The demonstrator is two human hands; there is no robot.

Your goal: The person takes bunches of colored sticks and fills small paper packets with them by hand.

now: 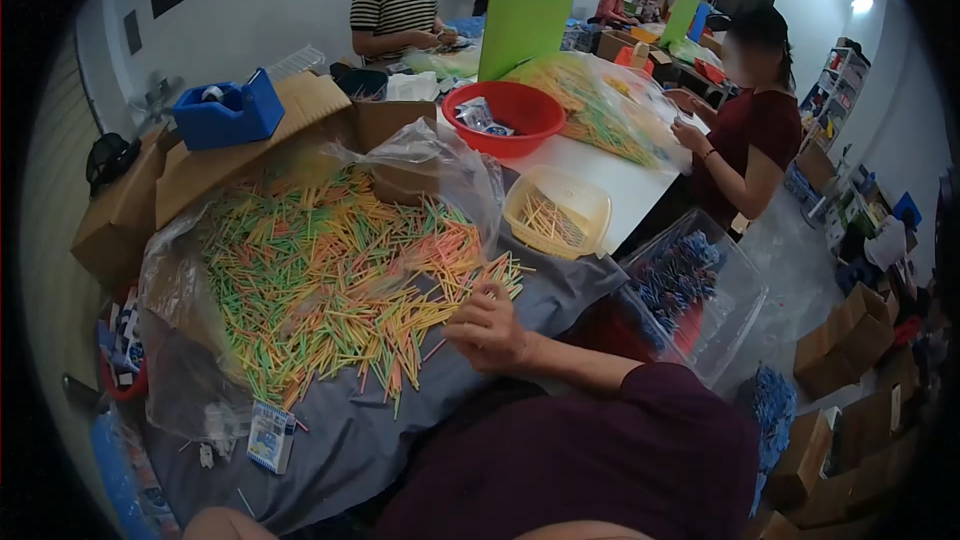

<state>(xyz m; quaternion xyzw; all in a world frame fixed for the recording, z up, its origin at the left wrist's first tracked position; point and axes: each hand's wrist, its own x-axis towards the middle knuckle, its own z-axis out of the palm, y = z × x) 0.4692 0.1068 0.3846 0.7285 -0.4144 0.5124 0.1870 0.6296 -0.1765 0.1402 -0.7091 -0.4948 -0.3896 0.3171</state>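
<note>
My right hand (488, 328) is closed, its fingers curled at the right edge of a big heap of thin straw-like sticks (330, 280) in green, yellow, orange and pink. Stick ends show just beyond the fingertips, but I cannot tell whether the hand grips any. The heap spills from a clear plastic bag (185, 380) onto a grey cloth (345, 450). A rounded patch of bare skin shows at the bottom left edge; no fingers of my left hand are visible. Near the heap's front stands a small blue-and-white packet (270, 437).
Beyond my right hand stands a cream basket (530, 185) with some sticks inside. A red basin (510, 145) holds packets. At the back left, a blue tape dispenser (228, 112) rests on a cardboard box (325, 95). A clear bin (735, 315) holds blue packets. Several people work nearby.
</note>
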